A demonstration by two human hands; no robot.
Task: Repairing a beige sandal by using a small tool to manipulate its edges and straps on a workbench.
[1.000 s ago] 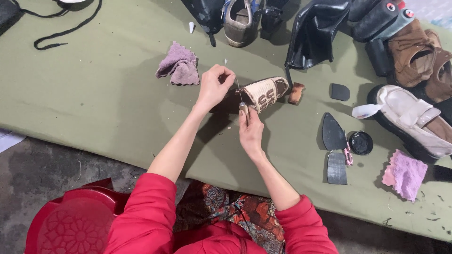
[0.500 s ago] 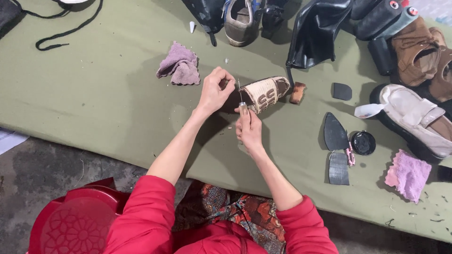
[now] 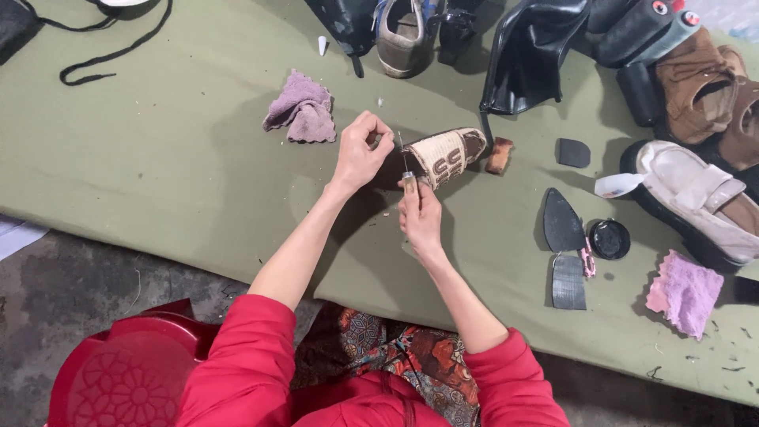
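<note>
at the bottom of the frame are the red sleeves and, lower left, a red plastic stool [image 3: 118,379] on the grey floor. in the centre the right hand [image 3: 421,217] is closed around the handle of a thin awl-like tool [image 3: 405,162], its metal point standing up against the beige and brown shoe [image 3: 439,154]. the left hand [image 3: 360,154] is closed on the dark heel end of this shoe and holds it on the olive green cloth [image 3: 158,174]. i think the point can slip off the curved side and prick the left fingers, because they are just beside it. further, in the upper part, lie a mauve rag [image 3: 300,111], a black boot [image 3: 530,55] and a white shoe [image 3: 696,198] at the right.
</note>
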